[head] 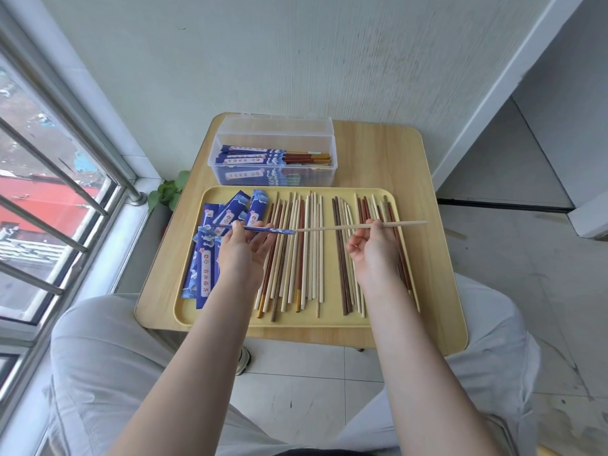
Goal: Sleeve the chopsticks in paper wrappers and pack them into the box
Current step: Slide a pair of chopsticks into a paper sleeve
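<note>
Hands meet over the yellow tray (406, 284) as a pale chopstick (332, 228) lines up with a blue paper wrapper (263, 229).

Left hand (241, 248) pinches the wrapper level; right hand (371, 245) has its grip clamped on the chopstick, whose tip sits at the wrapper's mouth. Loose chopsticks (302, 251) lie across the tray, spare wrappers (205, 258) at its left. Beyond, on the wooden surface (378, 153), a clear box (274, 158) holds sleeved pairs.

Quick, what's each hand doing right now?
Left hand: pinches a blue paper wrapper, held level.
Right hand: pinches light wooden chopsticks, tip at the wrapper's mouth.
</note>
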A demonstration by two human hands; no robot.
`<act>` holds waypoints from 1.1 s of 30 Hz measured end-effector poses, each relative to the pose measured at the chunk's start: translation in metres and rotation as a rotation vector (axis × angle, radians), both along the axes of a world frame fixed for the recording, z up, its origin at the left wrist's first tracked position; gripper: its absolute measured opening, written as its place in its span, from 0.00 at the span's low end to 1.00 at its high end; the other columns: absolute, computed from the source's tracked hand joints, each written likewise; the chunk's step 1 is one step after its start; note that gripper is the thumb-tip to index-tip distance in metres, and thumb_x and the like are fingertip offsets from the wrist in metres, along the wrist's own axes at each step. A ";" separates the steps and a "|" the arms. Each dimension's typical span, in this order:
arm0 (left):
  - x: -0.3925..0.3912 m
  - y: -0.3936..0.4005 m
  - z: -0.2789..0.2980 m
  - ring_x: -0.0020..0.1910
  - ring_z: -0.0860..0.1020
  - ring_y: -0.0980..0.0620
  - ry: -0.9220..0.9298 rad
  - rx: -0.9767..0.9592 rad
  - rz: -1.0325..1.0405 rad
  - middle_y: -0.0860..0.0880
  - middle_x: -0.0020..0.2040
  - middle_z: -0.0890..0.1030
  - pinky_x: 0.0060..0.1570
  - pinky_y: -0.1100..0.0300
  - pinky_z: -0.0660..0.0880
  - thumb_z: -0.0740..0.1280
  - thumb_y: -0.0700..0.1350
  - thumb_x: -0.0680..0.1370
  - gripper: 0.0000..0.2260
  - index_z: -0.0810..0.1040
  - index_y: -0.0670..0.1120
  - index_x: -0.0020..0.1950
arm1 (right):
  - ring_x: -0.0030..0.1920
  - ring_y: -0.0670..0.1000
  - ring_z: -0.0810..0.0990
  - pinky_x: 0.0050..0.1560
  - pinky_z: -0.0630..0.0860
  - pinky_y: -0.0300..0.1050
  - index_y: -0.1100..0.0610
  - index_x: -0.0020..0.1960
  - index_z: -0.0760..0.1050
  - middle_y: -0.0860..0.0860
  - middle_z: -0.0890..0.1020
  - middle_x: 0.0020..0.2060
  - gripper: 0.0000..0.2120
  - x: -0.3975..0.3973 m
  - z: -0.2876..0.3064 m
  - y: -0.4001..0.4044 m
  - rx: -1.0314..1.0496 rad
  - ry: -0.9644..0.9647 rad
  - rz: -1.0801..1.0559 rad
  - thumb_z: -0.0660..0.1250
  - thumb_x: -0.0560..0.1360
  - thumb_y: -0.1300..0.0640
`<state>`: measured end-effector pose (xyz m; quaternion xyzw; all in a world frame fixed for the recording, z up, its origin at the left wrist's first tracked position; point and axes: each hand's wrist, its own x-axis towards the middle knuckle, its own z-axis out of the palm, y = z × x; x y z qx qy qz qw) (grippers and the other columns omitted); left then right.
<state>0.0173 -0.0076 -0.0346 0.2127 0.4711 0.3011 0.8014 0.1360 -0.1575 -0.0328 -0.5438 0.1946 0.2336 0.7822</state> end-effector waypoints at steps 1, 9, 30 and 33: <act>0.000 0.000 0.000 0.46 0.86 0.45 0.003 -0.002 0.004 0.41 0.51 0.84 0.49 0.52 0.83 0.60 0.49 0.85 0.15 0.72 0.42 0.67 | 0.27 0.48 0.72 0.28 0.72 0.41 0.58 0.53 0.73 0.51 0.73 0.30 0.11 -0.001 0.000 0.000 0.003 0.002 -0.002 0.54 0.86 0.54; -0.001 -0.001 0.002 0.46 0.86 0.46 -0.016 -0.024 0.034 0.41 0.53 0.83 0.47 0.52 0.84 0.60 0.48 0.85 0.14 0.71 0.42 0.67 | 0.27 0.49 0.71 0.28 0.72 0.41 0.58 0.53 0.72 0.51 0.72 0.31 0.11 -0.003 0.000 0.003 -0.030 0.002 -0.004 0.54 0.86 0.54; -0.002 -0.020 0.007 0.52 0.84 0.43 -0.163 0.064 -0.319 0.35 0.57 0.81 0.49 0.56 0.83 0.62 0.33 0.82 0.03 0.73 0.37 0.55 | 0.48 0.57 0.86 0.47 0.84 0.51 0.61 0.55 0.75 0.62 0.84 0.53 0.06 -0.021 0.005 0.013 0.121 -0.042 0.242 0.65 0.81 0.59; -0.004 -0.027 0.007 0.52 0.84 0.43 -0.165 0.067 -0.386 0.36 0.54 0.82 0.50 0.56 0.83 0.65 0.32 0.80 0.02 0.76 0.36 0.51 | 0.47 0.57 0.86 0.43 0.83 0.48 0.62 0.54 0.74 0.62 0.83 0.51 0.05 -0.014 0.007 0.011 0.141 -0.054 0.220 0.65 0.82 0.60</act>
